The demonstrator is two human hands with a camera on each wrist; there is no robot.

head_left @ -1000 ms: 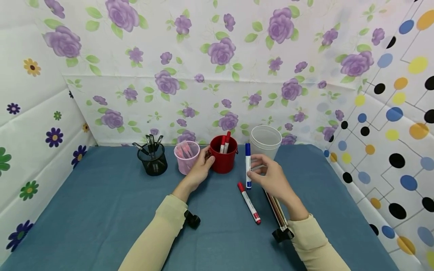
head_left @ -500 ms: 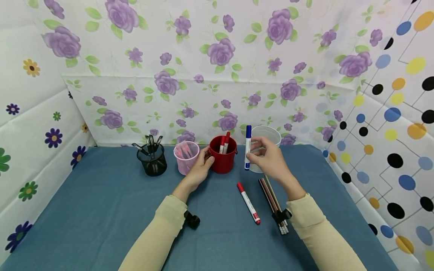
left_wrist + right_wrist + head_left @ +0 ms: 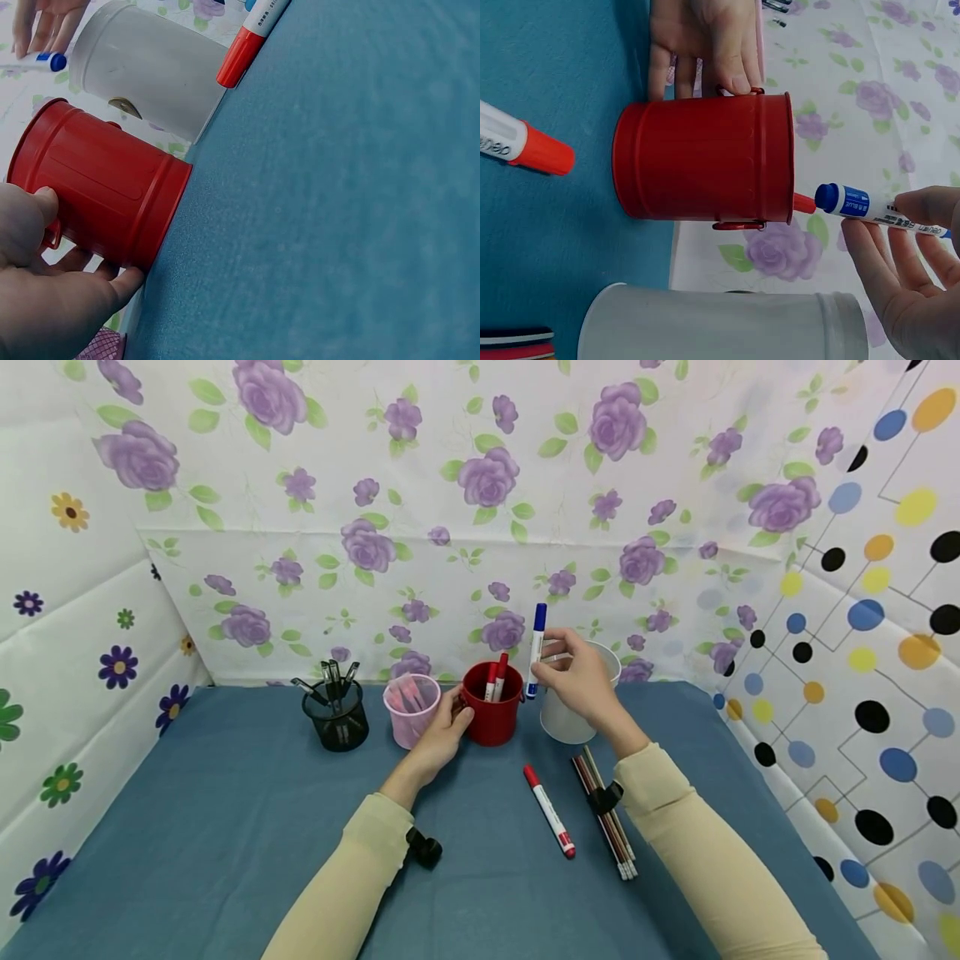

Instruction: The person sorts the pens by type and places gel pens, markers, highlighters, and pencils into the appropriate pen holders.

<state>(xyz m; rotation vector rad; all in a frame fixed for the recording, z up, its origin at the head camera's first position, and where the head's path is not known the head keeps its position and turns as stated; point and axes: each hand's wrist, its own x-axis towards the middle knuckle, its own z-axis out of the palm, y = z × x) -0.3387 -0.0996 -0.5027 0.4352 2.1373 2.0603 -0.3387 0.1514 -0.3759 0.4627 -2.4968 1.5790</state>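
Observation:
My left hand holds the near left side of a small red bucket, its thumb by the side handle in the left wrist view. Two red-capped markers stand in the bucket. Between thumb and fingertips, my right hand pinches a blue marker, blue cap up and slightly tilted. Its lower end is beside the bucket's right rim, above the rim's height in the right wrist view. Behind that hand stands a translucent white cup, partly hidden by it. A red marker lies on the table in front.
Several pencils lie under the right wrist. Left of the bucket stand a pink cup with pink-and-clear items and a black mesh holder with dark-handled items. Blue cloth covers the table; a flowered sheet hangs behind.
My right hand has lifted the blue marker and carried it away from me and slightly left, toward the bucket's rim. The left hand and the bucket have stayed put.

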